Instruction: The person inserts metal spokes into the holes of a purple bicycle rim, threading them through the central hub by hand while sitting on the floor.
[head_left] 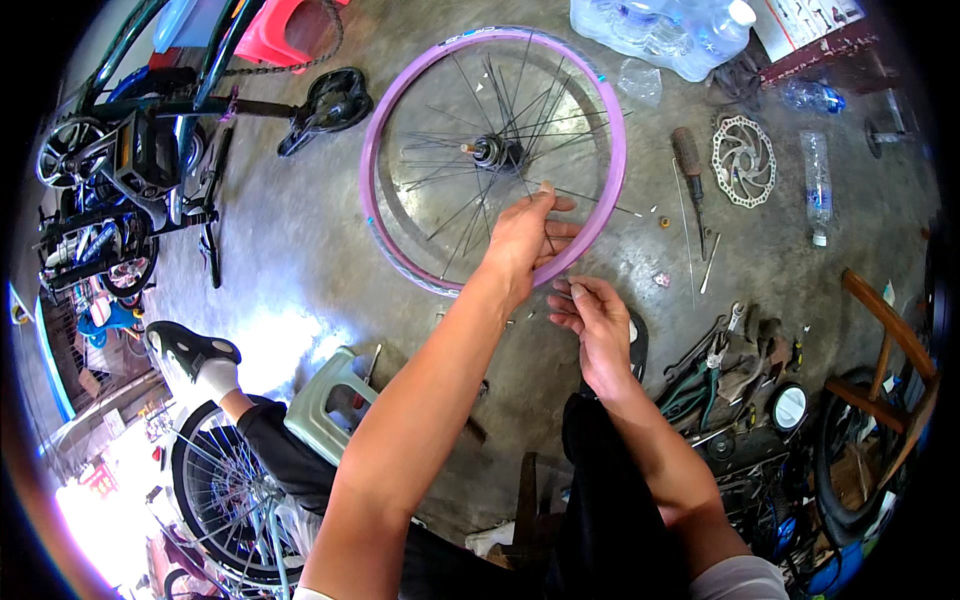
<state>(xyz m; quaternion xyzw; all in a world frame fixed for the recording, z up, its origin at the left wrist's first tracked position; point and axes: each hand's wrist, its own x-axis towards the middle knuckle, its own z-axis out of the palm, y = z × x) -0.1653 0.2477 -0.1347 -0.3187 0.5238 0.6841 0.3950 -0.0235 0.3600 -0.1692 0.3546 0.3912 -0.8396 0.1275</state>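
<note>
A purple bicycle rim (618, 150) lies flat on the floor, with a dark hub (490, 152) near its middle and several thin spokes (455, 215) fanning out at uneven angles. My left hand (525, 232) reaches over the near right part of the rim, thumb and fingers curled round a spoke close to the hub. Just outside the rim's near edge, my right hand (598, 325) holds its thumb and forefinger pinched together. Whatever is between those fingertips is too small to make out. One spoke end sticks out past the rim on the right.
Right of the rim lie a screwdriver (688, 160), a brake disc (744, 162) and a bottle (817, 190). Pliers and wrenches (705, 365) are heaped at lower right. A green stool (330, 395) stands lower left; bicycle parts (140, 160) fill the upper left. Packed bottles (660, 30) stand behind.
</note>
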